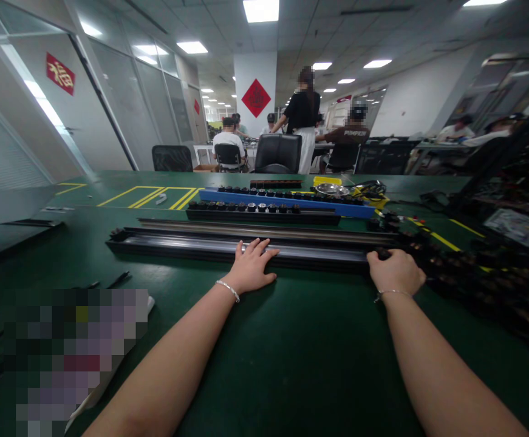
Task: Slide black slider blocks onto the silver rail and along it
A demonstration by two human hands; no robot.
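A long black channel-shaped rail (186, 245) with a shiny inner face lies crosswise on the green table (264, 346). My left hand (251, 270) rests on its middle, fingers spread over the near edge and nothing gripped. At the rail's right end, my right hand (396, 273) is closed, with a small black part (382, 253) showing between thumb and fingers; its exact kind is unclear. Right behind the rail runs another long dark strip (246, 228). At the rail's left end sits a small dark piece (116, 232).
Farther back are a black bar (264, 215) topped with several black parts, a blue bar (291, 202) and a metal dish (332, 190). Many small black parts (478, 273) are heaped at right. A pixelated object (86, 352) lies front left. People sit and stand beyond the table.
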